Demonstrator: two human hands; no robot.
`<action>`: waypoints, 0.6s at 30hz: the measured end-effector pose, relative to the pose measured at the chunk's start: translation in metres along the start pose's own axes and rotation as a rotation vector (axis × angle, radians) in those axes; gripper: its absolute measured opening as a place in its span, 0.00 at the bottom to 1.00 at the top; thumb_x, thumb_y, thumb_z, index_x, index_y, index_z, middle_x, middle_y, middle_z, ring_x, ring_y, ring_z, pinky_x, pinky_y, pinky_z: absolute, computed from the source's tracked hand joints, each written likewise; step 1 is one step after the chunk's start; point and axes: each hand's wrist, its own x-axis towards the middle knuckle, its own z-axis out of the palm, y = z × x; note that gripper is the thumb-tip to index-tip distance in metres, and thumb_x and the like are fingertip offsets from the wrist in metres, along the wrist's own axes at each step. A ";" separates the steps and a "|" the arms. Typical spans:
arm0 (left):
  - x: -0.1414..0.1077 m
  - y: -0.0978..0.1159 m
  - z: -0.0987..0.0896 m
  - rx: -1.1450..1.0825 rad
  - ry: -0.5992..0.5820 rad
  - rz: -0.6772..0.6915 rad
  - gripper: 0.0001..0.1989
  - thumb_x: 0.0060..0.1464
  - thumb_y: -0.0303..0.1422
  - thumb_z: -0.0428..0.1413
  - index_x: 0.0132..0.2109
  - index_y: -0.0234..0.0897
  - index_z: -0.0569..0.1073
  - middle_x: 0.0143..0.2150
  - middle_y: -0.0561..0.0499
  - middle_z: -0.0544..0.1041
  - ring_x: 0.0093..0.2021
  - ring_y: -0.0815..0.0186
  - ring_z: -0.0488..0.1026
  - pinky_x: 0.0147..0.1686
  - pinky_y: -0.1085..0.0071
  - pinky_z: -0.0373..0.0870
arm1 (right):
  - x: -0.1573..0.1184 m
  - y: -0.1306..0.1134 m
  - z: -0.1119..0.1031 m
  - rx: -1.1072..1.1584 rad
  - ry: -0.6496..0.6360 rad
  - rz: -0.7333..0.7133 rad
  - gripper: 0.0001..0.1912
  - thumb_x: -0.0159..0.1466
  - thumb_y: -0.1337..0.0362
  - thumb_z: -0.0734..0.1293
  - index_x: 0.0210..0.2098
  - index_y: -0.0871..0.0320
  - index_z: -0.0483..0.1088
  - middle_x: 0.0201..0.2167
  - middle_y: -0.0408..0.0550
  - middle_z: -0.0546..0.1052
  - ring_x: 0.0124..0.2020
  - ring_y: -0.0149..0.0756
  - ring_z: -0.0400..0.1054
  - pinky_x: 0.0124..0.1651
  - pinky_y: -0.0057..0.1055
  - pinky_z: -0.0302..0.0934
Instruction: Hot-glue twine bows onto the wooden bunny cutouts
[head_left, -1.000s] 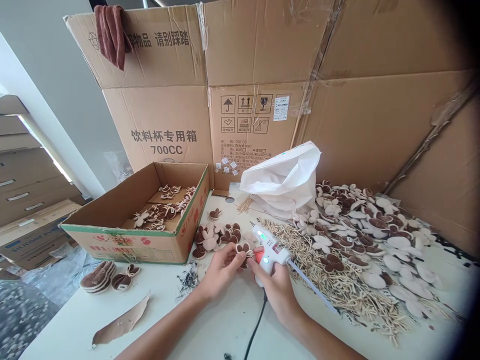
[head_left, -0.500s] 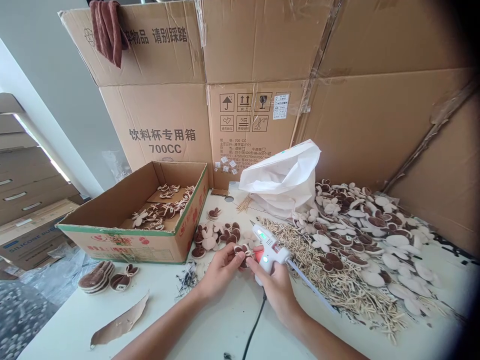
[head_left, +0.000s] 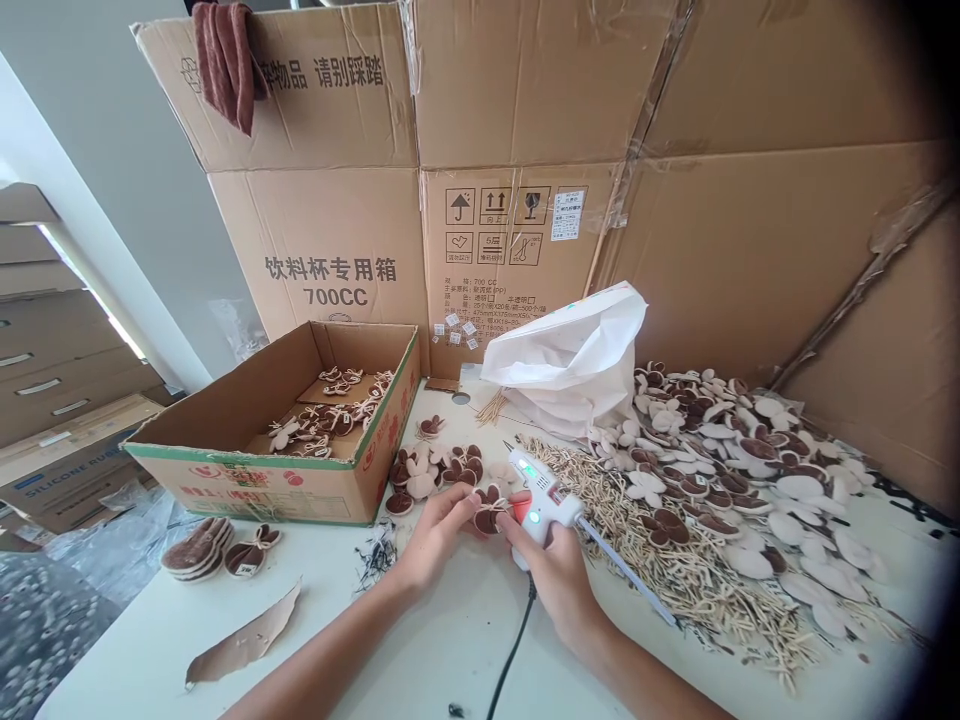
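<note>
Tall cardboard panels [head_left: 750, 250] back the white table [head_left: 427, 650] beneath the glue gun [head_left: 546, 507]

White pistol-shaped plastic glue gun [head_left: 551, 509]: smooth, slight sheen. Brown-and-cream eared cloth piece [head_left: 487, 521]: fuzzy, matt. Tall brown cardboard panel [head_left: 330, 215]: matt, creased. Clear plastic tape strip [head_left: 617, 221]: glossy. Draped maroon cloth [head_left: 225, 72]: matt, napped. Flat white tabletop [head_left: 427, 665]: smooth.

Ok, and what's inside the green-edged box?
The box holds a loose scatter of brown and cream pieces, some with pale cord. Its front wall hides the nearest floor, and whatever lies beneath the pieces is covered.
</note>
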 end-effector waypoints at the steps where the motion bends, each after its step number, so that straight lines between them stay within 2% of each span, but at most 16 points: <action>1: 0.000 0.000 0.000 0.005 0.012 -0.001 0.17 0.64 0.45 0.54 0.35 0.37 0.71 0.33 0.52 0.71 0.35 0.64 0.72 0.41 0.68 0.72 | 0.000 -0.001 0.000 0.006 -0.001 0.001 0.29 0.54 0.47 0.78 0.48 0.57 0.72 0.30 0.46 0.76 0.29 0.36 0.66 0.31 0.32 0.61; 10: 0.002 0.002 0.002 0.047 0.002 -0.030 0.14 0.61 0.43 0.58 0.38 0.37 0.74 0.35 0.50 0.75 0.37 0.63 0.73 0.38 0.69 0.72 | 0.000 -0.002 -0.001 -0.021 0.014 0.034 0.28 0.53 0.48 0.78 0.45 0.57 0.72 0.27 0.43 0.73 0.27 0.35 0.63 0.29 0.32 0.59; 18: 0.003 0.001 0.002 0.033 -0.009 -0.031 0.13 0.60 0.43 0.60 0.38 0.36 0.73 0.35 0.50 0.74 0.37 0.64 0.71 0.38 0.70 0.71 | 0.002 0.000 -0.001 0.012 -0.007 0.049 0.29 0.53 0.47 0.79 0.46 0.57 0.72 0.26 0.43 0.73 0.26 0.36 0.64 0.28 0.32 0.59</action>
